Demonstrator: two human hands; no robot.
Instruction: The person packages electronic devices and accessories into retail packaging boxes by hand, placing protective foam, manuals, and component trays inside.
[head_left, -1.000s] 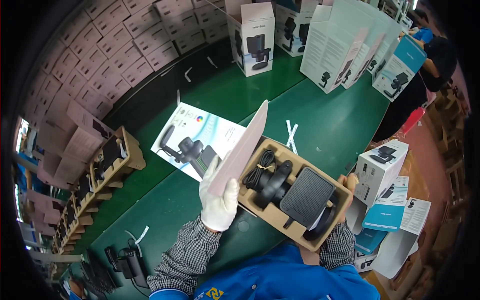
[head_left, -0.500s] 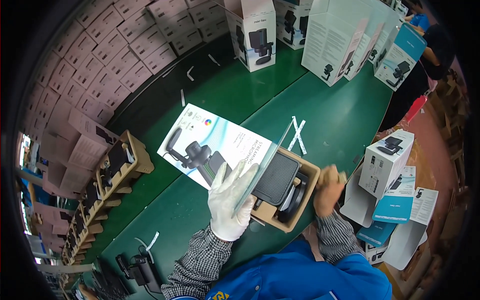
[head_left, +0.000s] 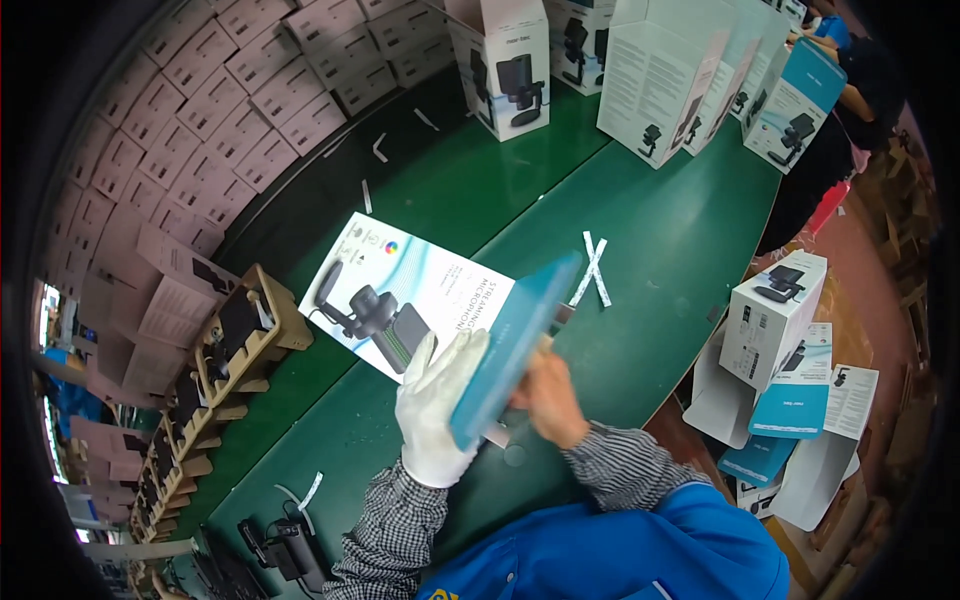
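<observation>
A white microphone box [head_left: 425,285] lies at a slant on the green table, a microphone pictured on its upper face. Its blue end flap [head_left: 512,350] stands raised at the right end. My left hand [head_left: 438,410], in a white glove, grips the box beside the flap, fingers across the printed face. Bare, my right hand [head_left: 555,400] is at the box's open end, its fingers bent and partly hidden behind the flap. The cardboard tray and microphone are out of sight from here.
Upright microphone boxes [head_left: 500,90] stand along the far side. Stacked cartons [head_left: 230,90] fill the far left, above cardboard trays [head_left: 235,350] holding black parts. Crossed white strips [head_left: 592,270] lie beyond my right hand. More boxes [head_left: 775,320] sit at the right, and black devices [head_left: 285,545] lie near left.
The tray with the microphone, seen at the box's open end before, is now hidden. My right hand has moved left to that end. The box has shifted slightly left, and its flap shows blue.
</observation>
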